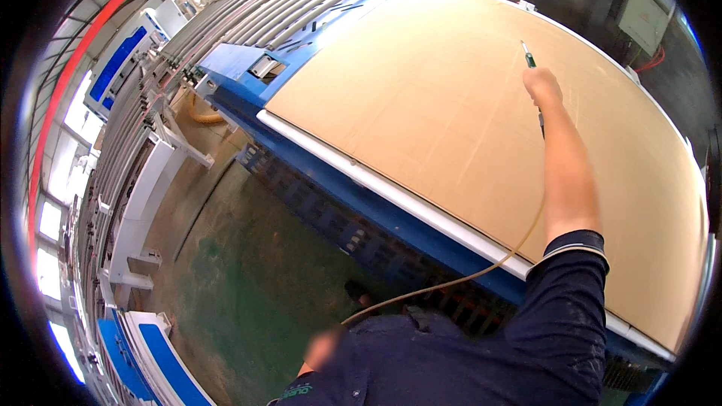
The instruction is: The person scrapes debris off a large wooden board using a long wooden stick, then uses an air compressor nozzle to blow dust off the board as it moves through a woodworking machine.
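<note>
My right arm reaches out over a large tan board [421, 113], with the right hand [543, 87] closed around an air blow gun [531, 59]. The gun has a dark green body and a thin pale nozzle pointing away from me, just above the board. A thin yellowish hose [444, 283] runs from near the right hand down over the board's near edge, toward my body. Low in the view, my left hand [322, 349] is a blurred patch beside my dark shirt, close to the hose's end; its fingers cannot be made out.
The board lies on a machine bed with a white rim [391, 177] and blue frame [316, 180]. A roller conveyor [278, 11] adjoins at the far left. Other white and blue machinery [139, 210] stands left. A grey box [644, 15] hangs at the far right. Green floor [241, 278] lies below.
</note>
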### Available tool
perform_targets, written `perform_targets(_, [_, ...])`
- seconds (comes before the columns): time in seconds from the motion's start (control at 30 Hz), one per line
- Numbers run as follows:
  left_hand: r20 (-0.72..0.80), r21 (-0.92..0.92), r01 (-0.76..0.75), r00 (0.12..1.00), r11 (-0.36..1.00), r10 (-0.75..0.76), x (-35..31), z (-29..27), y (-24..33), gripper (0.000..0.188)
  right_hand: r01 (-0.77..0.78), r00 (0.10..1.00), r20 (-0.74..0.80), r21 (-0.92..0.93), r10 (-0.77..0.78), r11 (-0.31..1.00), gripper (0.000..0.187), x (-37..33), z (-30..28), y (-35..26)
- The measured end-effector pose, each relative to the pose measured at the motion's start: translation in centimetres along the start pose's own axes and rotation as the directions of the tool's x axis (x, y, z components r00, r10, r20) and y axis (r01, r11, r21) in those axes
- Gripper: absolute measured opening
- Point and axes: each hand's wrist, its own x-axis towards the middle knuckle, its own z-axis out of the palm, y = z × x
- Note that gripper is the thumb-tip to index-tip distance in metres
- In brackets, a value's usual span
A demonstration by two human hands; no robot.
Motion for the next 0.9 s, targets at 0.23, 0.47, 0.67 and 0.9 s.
perform_targets(0.23, [-0.046,0.053,0.070,0.997,0.996,-0.068,-2.8,1.0,2.9,0.035,-0.009,1.000,-0.012,0.013,0.010,1.000,0.036,0.9,-0.7,-0.5])
perform_targets(0.47, [-0.154,0.077,0.004,0.988,0.997,0.008,-1.8,1.8,2.6,0.030,0.109,0.993,-0.052,0.116,-0.104,0.987,0.030,4.3,1.1,2.0])
perform_targets(0.67, [-0.160,-0.213,0.231,0.950,0.949,-0.267,1.6,2.8,-0.2,0.042,0.105,0.994,-0.036,0.094,-0.103,0.990,0.032,6.3,1.4,3.2])
perform_targets(0.9, [-0.145,-0.194,0.210,0.960,0.958,-0.239,4.1,2.2,1.2,0.040,0.145,0.989,-0.027,0.020,-0.144,0.989,0.030,6.6,3.0,4.0])
